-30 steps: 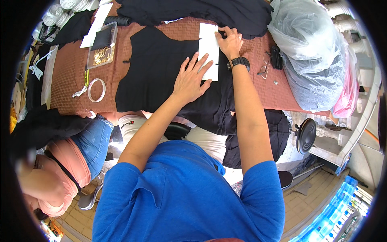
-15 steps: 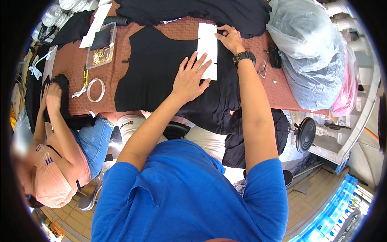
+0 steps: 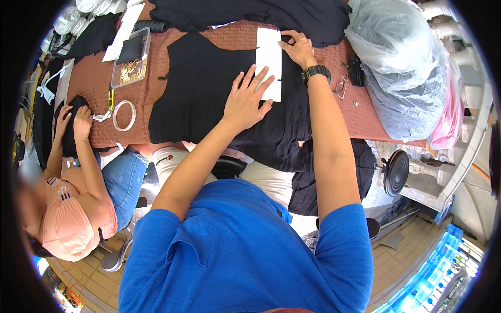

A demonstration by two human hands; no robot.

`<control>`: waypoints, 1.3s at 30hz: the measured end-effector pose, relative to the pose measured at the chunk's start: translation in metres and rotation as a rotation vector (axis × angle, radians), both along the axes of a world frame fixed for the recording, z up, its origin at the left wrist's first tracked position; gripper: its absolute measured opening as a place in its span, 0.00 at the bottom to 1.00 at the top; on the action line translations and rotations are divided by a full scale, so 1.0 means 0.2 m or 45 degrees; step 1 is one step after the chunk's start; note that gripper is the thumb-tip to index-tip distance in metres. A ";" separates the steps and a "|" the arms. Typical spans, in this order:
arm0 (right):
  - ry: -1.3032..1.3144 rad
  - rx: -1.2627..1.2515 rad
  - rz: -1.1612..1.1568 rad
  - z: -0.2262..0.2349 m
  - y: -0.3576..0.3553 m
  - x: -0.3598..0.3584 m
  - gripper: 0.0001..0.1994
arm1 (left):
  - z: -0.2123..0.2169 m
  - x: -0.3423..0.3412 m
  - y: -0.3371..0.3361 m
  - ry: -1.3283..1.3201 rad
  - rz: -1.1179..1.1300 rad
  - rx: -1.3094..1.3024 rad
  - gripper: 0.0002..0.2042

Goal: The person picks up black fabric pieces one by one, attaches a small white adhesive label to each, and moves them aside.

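Observation:
A narrow white card template [image 3: 269,49] with small dark marks along its edges lies upright on a spread piece of black fabric [image 3: 201,88]. My left hand [image 3: 244,104] rests flat with fingers apart, its fingertips on the card's lower left part and its palm over the fabric. At the card's upper right edge my right hand [image 3: 299,49] is closed in a pinch. What is between those fingertips, if anything, is too small to make out. The fabric's lower part hangs over the table edge onto my lap.
Around me on the brown-covered table [image 3: 143,104] are a clear box [image 3: 130,75] of gold-coloured pieces, a yellow cutter [image 3: 111,100], a tape roll [image 3: 124,128], eyeglasses [image 3: 342,86] and a large plastic bag [image 3: 399,78]. At left a co-worker [image 3: 86,193] handles black cloth.
My hands and the card stay almost still. The co-worker's hands at left have moved apart on the black cloth, one shifting toward the table's middle.

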State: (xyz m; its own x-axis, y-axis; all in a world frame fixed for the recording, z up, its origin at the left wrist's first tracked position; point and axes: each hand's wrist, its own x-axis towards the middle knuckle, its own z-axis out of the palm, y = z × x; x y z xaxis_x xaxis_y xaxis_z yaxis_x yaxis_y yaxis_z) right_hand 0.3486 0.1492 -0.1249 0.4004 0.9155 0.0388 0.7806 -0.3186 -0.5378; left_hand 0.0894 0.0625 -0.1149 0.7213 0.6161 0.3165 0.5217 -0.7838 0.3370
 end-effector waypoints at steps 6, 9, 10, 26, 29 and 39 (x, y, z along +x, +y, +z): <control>0.012 0.003 0.007 -0.03 0.01 0.02 0.20 | -0.01 0.00 0.00 -0.012 -0.004 0.027 0.30; 0.008 -0.015 -0.003 -0.01 0.01 0.01 0.20 | -0.01 0.00 0.00 0.006 0.003 0.030 0.30; 0.009 -0.023 -0.006 -0.01 0.01 0.01 0.20 | -0.01 0.00 0.00 0.015 0.004 0.024 0.30; -0.042 -0.003 0.006 -0.02 0.01 0.01 0.21 | -0.01 0.00 0.00 0.017 0.008 0.007 0.31; -0.037 -0.007 0.005 0.00 0.01 0.01 0.21 | -0.01 0.01 0.00 0.027 0.010 0.012 0.30; -0.039 0.003 0.030 -0.02 0.01 0.02 0.21 | -0.02 0.00 0.00 0.056 0.012 0.018 0.31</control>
